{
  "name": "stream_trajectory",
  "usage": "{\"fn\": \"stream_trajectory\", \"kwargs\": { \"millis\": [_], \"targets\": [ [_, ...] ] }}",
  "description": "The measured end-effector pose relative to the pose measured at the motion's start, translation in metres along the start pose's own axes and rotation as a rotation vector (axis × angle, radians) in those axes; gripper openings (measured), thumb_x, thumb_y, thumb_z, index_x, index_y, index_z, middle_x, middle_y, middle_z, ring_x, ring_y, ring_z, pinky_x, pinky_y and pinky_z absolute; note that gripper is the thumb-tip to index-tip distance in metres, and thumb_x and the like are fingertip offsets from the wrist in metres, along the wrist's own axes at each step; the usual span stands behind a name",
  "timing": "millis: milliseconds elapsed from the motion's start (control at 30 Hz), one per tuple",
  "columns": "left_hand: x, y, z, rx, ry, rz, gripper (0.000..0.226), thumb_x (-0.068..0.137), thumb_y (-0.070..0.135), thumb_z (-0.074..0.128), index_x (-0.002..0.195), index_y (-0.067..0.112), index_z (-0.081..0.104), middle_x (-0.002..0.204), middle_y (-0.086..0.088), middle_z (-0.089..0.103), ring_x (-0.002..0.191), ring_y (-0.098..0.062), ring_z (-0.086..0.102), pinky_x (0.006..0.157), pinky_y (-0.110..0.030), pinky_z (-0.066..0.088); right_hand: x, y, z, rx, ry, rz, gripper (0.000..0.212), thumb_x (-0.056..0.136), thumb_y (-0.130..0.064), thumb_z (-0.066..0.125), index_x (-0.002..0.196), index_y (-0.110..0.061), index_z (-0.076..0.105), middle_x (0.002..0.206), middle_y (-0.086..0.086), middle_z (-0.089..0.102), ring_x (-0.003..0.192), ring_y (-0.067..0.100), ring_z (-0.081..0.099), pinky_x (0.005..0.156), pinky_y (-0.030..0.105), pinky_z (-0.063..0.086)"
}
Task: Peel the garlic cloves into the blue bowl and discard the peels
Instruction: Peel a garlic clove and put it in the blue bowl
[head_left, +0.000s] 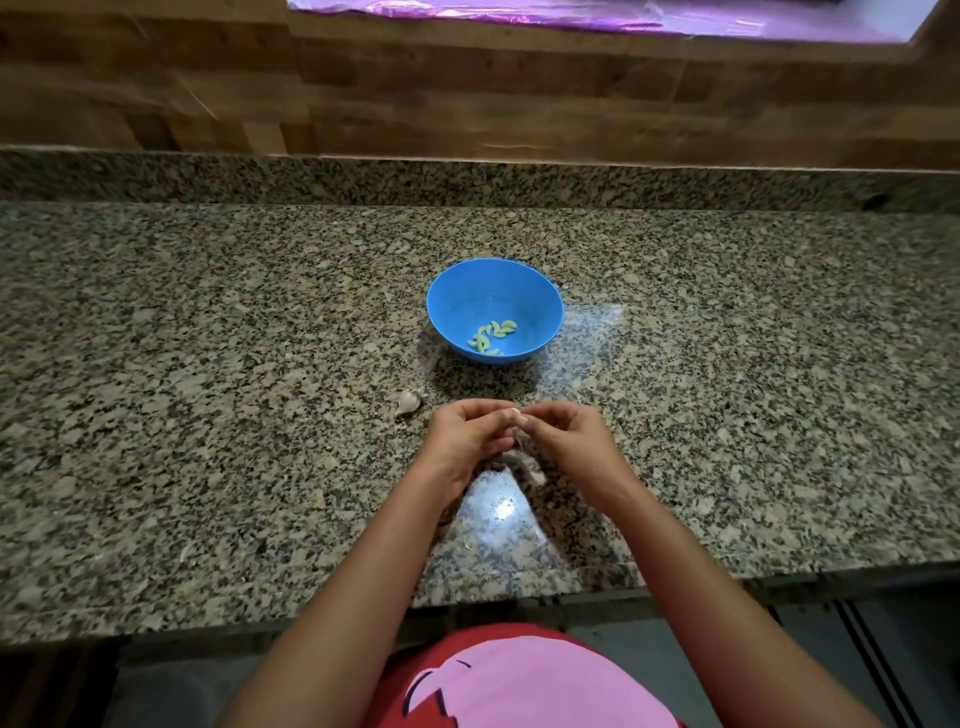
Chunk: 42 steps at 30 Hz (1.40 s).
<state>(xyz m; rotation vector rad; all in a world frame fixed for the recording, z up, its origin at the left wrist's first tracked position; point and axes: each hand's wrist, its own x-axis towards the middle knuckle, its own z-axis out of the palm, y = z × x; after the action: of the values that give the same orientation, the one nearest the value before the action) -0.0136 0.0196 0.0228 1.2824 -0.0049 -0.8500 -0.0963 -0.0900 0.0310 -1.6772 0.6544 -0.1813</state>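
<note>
1. Hand position. You held both hands together above the near middle of the desk (208, 364). Your left hand (465, 436) was curled, and its fingertips pinched a garlic clove (514, 415). Your right hand (563, 434) was curled in the same way and pinched the same clove from the opposite side.

2. Clove position. The clove sat between the two sets of fingertips, raised off the desk. Only its pale upper end showed; the fingers covered the remainder.

3. Peel. A thin grey strip (519, 441) hung below the clove between your hands. It appeared to be a loose peel, though that area was blurred. More scraps (527, 467) lay on the desk directly beneath your hands.

4. Bowl. The blue bowl (467, 291) stood upright on the desk beyond your hands and well apart from them. Several peeled cloves (492, 335) lay in its bottom, bunched toward the near side.

5. Remaining stock. One garlic piece (408, 401) with its skin on lay on the desk just left of your left hand, nearer you than the bowl, touching neither.

6. Surroundings. A wooden wall (467, 93) rose behind the desk. Your red and pink shirt (519, 686) filled the lower edge of the view.
</note>
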Motion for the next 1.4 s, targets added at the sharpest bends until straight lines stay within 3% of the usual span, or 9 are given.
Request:
{"fn": "stream_trajectory", "kwargs": {
  "millis": [133, 233, 333, 500, 800, 933, 1067, 1167, 1400],
  "targets": [
    [0.007, 0.003, 0.002, 0.177, 0.023, 0.107, 0.018, 0.088, -0.001, 0.059, 0.105, -0.003, 0.064, 0.082, -0.009, 0.068, 0.067, -0.011, 0.063, 0.067, -0.018, 0.056, 0.014, 0.0, -0.009, -0.036, 0.097, 0.008, 0.002, 0.085, -0.014, 0.067, 0.086, -0.011, 0.067, 0.077, 0.002, 0.067, 0.066, 0.01, 0.06, 0.059, 0.021, 0.047],
    [0.01, 0.001, -0.004, 0.64, 0.151, 0.283, 0.024, 0.088, 0.009, 0.062, 0.111, 0.009, 0.066, 0.099, -0.006, 0.07, 0.087, -0.015, 0.065, 0.084, -0.028, 0.053, 0.034, 0.003, -0.015, -0.427, 0.178, -0.055, 0.013, 0.089, -0.014, 0.062, 0.099, -0.007, 0.068, 0.091, 0.003, 0.067, 0.081, 0.014, 0.062, 0.072, 0.021, 0.046],
    [0.005, -0.002, -0.007, 0.772, 0.143, 0.332, 0.027, 0.088, 0.012, 0.063, 0.116, 0.011, 0.065, 0.106, -0.002, 0.069, 0.096, -0.013, 0.063, 0.087, -0.022, 0.049, 0.044, 0.005, -0.015, -0.671, 0.211, -0.116, 0.02, 0.093, -0.016, 0.056, 0.105, -0.003, 0.065, 0.105, 0.008, 0.06, 0.098, 0.018, 0.055, 0.082, 0.02, 0.039],
    [-0.002, -0.011, -0.014, 0.993, 0.134, 0.452, 0.033, 0.088, 0.011, 0.062, 0.121, 0.009, 0.061, 0.114, -0.004, 0.062, 0.105, -0.016, 0.057, 0.089, -0.017, 0.04, 0.024, 0.008, -0.003, -0.609, 0.144, -0.177, 0.034, 0.09, -0.023, 0.061, 0.118, -0.005, 0.059, 0.115, 0.007, 0.053, 0.105, 0.018, 0.054, 0.097, 0.027, 0.044],
    [0.005, -0.019, 0.001, 1.388, 0.083, 0.465, 0.02, 0.094, 0.01, 0.048, 0.107, 0.002, 0.06, 0.108, -0.014, 0.053, 0.099, -0.027, 0.053, 0.085, -0.032, 0.04, 0.016, 0.018, 0.011, -0.718, 0.046, -0.21, 0.017, 0.088, -0.007, 0.055, 0.099, -0.007, 0.068, 0.097, 0.011, 0.061, 0.095, 0.021, 0.055, 0.076, 0.018, 0.032],
    [-0.013, -0.019, -0.009, 1.183, 0.197, 0.424, 0.015, 0.091, 0.014, 0.056, 0.101, 0.007, 0.064, 0.101, -0.004, 0.057, 0.089, -0.013, 0.052, 0.074, -0.018, 0.04, 0.003, 0.012, 0.017, -0.591, 0.034, -0.2, 0.012, 0.084, -0.006, 0.06, 0.093, -0.005, 0.069, 0.093, 0.009, 0.067, 0.088, 0.019, 0.06, 0.081, 0.025, 0.045],
    [-0.053, -0.016, -0.039, 0.71, 0.419, 0.31, 0.01, 0.089, 0.015, 0.062, 0.097, 0.013, 0.066, 0.087, 0.004, 0.064, 0.079, -0.01, 0.061, 0.064, -0.014, 0.045, -0.019, -0.007, 0.049, -0.288, -0.053, -0.12, 0.008, 0.081, -0.005, 0.065, 0.087, -0.006, 0.07, 0.075, 0.003, 0.067, 0.066, 0.01, 0.062, 0.064, 0.025, 0.052],
    [-0.089, -0.017, -0.074, 0.331, 0.522, 0.271, 0.005, 0.088, 0.006, 0.062, 0.091, 0.008, 0.066, 0.075, 0.0, 0.064, 0.068, -0.01, 0.061, 0.056, -0.013, 0.049, -0.043, -0.022, 0.093, -0.028, -0.193, 0.017, 0.012, 0.084, 0.001, 0.063, 0.077, -0.008, 0.066, 0.062, -0.001, 0.06, 0.048, 0.0, 0.053, 0.049, 0.014, 0.044],
    [-0.216, -0.047, -0.202, -0.231, 0.852, 0.211, 0.012, 0.089, -0.002, 0.056, 0.081, 0.006, 0.06, 0.065, -0.004, 0.059, 0.041, 0.003, 0.053, 0.045, -0.011, 0.044, -0.132, -0.018, 0.243, 0.258, -0.611, 0.33, 0.016, 0.088, 0.007, 0.054, 0.078, -0.002, 0.062, 0.055, 0.003, 0.064, 0.05, 0.011, 0.061, 0.052, 0.019, 0.053]
  ]
}}
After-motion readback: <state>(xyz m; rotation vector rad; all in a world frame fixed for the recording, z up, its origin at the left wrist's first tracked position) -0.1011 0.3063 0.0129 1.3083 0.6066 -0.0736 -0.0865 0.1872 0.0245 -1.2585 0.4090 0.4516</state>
